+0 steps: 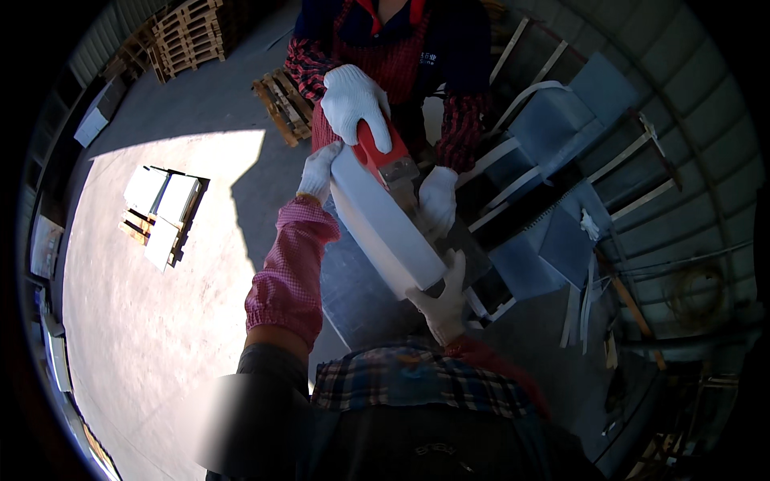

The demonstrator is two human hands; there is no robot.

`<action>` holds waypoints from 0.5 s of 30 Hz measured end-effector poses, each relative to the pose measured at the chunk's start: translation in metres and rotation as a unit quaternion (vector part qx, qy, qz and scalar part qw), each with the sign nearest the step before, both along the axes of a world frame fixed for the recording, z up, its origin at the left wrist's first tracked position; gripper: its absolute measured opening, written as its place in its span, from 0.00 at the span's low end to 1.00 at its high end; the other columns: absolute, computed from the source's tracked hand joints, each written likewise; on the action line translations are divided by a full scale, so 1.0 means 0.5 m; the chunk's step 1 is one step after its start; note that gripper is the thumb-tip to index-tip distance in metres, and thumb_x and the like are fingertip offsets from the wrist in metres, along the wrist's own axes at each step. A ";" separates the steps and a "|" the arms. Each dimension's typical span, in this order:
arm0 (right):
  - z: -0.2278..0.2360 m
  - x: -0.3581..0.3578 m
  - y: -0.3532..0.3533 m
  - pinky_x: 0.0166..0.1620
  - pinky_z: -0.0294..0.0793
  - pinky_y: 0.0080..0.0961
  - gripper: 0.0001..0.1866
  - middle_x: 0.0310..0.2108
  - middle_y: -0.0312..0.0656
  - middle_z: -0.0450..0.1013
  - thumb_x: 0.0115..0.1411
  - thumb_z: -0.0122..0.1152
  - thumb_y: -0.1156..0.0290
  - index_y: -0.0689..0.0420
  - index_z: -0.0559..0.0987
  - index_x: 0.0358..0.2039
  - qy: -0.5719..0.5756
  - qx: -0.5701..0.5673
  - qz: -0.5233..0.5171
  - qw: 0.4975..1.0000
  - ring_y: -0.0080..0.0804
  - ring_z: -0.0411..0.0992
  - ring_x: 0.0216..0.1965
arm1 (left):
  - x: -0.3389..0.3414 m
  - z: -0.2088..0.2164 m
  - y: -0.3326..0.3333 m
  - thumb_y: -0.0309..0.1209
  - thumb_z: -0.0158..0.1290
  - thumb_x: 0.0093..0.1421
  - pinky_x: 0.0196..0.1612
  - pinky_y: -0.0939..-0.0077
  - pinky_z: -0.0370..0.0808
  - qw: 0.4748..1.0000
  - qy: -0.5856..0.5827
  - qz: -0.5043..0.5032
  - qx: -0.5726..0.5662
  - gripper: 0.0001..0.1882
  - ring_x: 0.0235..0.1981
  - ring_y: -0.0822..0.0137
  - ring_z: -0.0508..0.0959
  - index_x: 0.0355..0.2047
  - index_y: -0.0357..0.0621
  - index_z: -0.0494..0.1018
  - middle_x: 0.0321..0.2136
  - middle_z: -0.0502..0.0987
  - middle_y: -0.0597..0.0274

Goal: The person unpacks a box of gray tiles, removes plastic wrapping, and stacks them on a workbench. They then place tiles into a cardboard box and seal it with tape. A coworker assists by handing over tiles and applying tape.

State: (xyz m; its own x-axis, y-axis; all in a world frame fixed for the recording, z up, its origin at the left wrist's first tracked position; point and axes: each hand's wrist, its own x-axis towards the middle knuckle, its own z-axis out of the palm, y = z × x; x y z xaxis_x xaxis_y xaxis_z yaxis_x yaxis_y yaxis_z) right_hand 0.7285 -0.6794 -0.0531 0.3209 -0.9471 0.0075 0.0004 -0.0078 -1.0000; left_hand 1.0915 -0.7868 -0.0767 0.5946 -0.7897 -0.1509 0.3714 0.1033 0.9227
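the left hand (318,172) is closed on the far left corner of the white slab (385,224). the slab is held mid-air between two people, a co-worker's gloved hand (353,100) pressing a red tool (381,152) onto it. the right hand (443,301) is clamped on the near end; the slab is best kept level and steady.

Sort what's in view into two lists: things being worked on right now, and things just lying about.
In use:
- white block, gripped by the left hand at its far end and the right hand at its near end
- red tool, pressed on the block by a co-worker's gloved hand

Lying about:
- pallets
- white slabs on a pallet
- grey blocks
- loose straps
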 end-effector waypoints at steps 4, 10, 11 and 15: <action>0.006 0.037 -0.024 0.45 0.83 0.28 0.58 0.61 0.52 0.65 0.51 0.79 0.74 0.62 0.48 0.74 0.006 -0.077 -0.004 0.997 0.39 0.71 0.57 | 0.002 0.000 -0.016 0.43 0.60 0.66 0.46 0.70 0.76 1.000 0.012 0.021 -0.002 0.18 0.36 0.66 0.80 0.43 0.39 0.83 0.35 0.83 0.61; -0.004 0.030 -0.028 0.35 0.83 0.26 0.48 0.57 0.54 0.68 0.54 0.77 0.74 0.63 0.57 0.70 0.051 -0.085 -0.013 0.995 0.37 0.76 0.49 | -0.017 -0.004 -0.036 0.41 0.61 0.65 0.42 0.72 0.75 0.997 0.008 0.082 0.011 0.16 0.34 0.68 0.79 0.41 0.41 0.84 0.33 0.83 0.64; -0.004 0.031 -0.027 0.34 0.83 0.26 0.47 0.56 0.53 0.69 0.54 0.76 0.74 0.64 0.58 0.69 0.040 -0.065 -0.006 0.997 0.37 0.76 0.48 | -0.018 -0.001 -0.034 0.41 0.61 0.65 0.42 0.72 0.76 0.995 0.004 0.100 0.017 0.16 0.33 0.68 0.79 0.41 0.41 0.84 0.32 0.83 0.64; 0.034 0.035 -0.018 0.38 0.83 0.28 0.42 0.53 0.53 0.72 0.54 0.77 0.72 0.65 0.63 0.65 0.022 0.010 0.012 1.000 0.39 0.76 0.49 | -0.029 0.015 -0.026 0.41 0.59 0.66 0.40 0.70 0.76 0.990 0.047 0.134 0.011 0.15 0.32 0.68 0.78 0.41 0.41 0.84 0.32 0.82 0.64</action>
